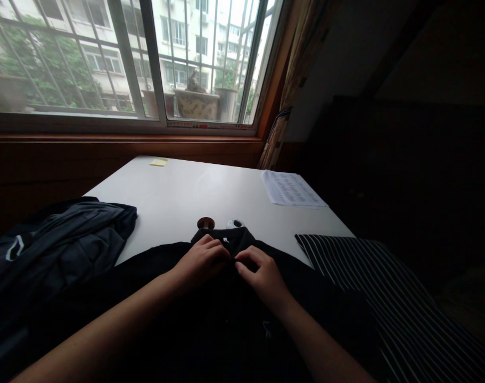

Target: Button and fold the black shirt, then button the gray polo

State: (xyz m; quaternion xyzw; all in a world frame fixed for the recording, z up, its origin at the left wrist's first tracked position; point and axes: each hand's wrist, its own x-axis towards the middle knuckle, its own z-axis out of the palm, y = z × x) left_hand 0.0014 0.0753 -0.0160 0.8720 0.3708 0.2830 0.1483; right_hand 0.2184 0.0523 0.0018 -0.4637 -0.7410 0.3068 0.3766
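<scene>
A dark collared shirt (pixel 226 330) lies spread over the near part of the white table, its collar (pixel 242 238) pointing away from me. A small light emblem shows on the chest, right of the middle. My left hand (pixel 205 258) is closed on the shirt front just below the collar. Close beside it, my right hand (pixel 262 271) pinches the dark cloth between thumb and fingers. The fingertips of both hands almost meet at the front opening. Whatever small piece lies between them is too dark to make out.
Dark bluish clothing (pixel 82 229) is heaped on the left. Striped dark cloth (pixel 370 271) lies at the right edge. On the white table (pixel 186 197) are printed sheets (pixel 292 189), a yellow sticky note (pixel 158 162) and two small round objects (pixel 206 223) beyond the collar. A barred window stands behind.
</scene>
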